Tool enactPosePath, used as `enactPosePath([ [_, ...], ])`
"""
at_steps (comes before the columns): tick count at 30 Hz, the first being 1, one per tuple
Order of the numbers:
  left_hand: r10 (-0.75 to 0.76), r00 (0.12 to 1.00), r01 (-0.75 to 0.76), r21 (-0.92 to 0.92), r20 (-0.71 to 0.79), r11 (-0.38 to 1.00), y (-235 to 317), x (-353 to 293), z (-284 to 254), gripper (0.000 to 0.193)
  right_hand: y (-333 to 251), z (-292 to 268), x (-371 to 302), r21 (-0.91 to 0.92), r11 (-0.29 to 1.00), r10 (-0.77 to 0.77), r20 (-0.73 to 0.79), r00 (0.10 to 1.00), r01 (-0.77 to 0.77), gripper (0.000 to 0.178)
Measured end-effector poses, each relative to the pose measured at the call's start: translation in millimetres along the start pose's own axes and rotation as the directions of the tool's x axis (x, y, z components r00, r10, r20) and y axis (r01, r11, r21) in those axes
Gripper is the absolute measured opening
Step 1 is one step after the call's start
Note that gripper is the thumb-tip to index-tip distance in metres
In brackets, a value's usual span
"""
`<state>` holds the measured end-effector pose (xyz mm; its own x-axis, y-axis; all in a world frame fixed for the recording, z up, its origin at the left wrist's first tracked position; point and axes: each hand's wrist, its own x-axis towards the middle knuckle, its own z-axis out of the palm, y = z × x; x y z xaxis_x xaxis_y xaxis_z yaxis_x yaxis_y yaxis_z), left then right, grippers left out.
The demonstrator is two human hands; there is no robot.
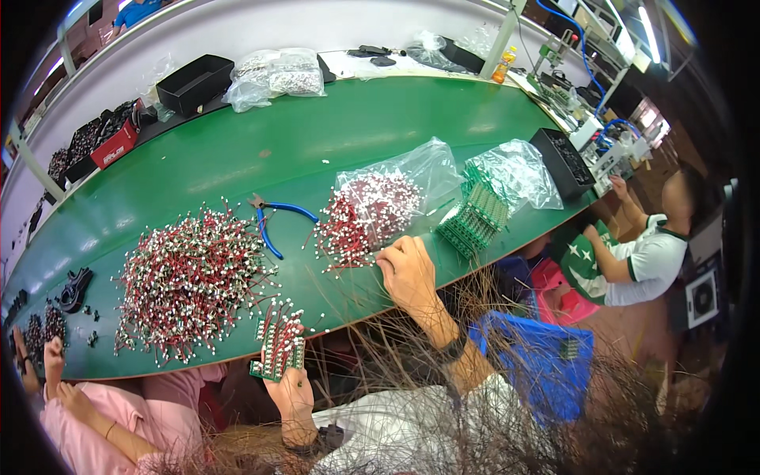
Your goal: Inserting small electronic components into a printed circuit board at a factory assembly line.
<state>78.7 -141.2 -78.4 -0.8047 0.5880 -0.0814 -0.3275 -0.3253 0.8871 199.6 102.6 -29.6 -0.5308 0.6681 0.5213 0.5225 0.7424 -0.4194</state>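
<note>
My left hand (pixel 292 394) grips a green circuit board panel (pixel 277 358) at the table's near edge. Red wires with white connectors stand up from the panel's upper part. My right hand (pixel 408 273) is on the near side of a small heap of red wires with white connectors (pixel 348 226). Its fingers are curled together; whatever they hold, if anything, is too small to make out. Left of my hands lies a large pile of wired small boards (pixel 190 285). Blue-handled cutters (pixel 269 226) rest between the two heaps.
A clear plastic bag (pixel 431 174) partly covers the wire heap. Stacked green board panels (pixel 475 218) stand to its right, beside a black bin (pixel 562 162). A blue crate (pixel 538 356) is below the edge. Co-workers sit at left, in a pink sleeve (pixel 119 419), and at right.
</note>
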Motion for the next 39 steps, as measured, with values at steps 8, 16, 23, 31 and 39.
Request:
enactPosePath([
  [8,-0.038,0.999,0.033,-0.133,-0.038,0.991,-15.2,-2.7,-17.1,0.074,-7.7,-0.3,1.9,0.055,0.998,-0.013,0.028,1.000,0.012,0.009],
  [16,-0.089,0.989,0.061,-0.223,-0.120,0.973,-17.0,-5.3,-17.4,0.076,-1.6,10.6,6.9,-0.069,0.993,-0.094,0.006,0.996,0.095,0.010],
  [23,-0.112,0.984,0.077,-0.231,-0.141,0.970,-34.7,-6.4,-41.1,0.077,11.3,-0.9,18.4,0.232,0.973,0.013,-0.077,0.997,0.005,0.007],
  [31,-0.143,0.976,0.109,-0.201,-0.165,0.974,-42.7,-7.4,-51.1,0.076,17.8,-16.3,17.3,0.125,0.989,-0.073,-0.023,0.997,0.076,0.010],
  [39,-0.109,0.991,0.093,-0.178,-0.080,0.980,-27.4,-11.0,-33.9,0.075,8.1,-8.2,2.7,0.064,0.997,0.027,0.142,0.989,-0.037,0.009],
])
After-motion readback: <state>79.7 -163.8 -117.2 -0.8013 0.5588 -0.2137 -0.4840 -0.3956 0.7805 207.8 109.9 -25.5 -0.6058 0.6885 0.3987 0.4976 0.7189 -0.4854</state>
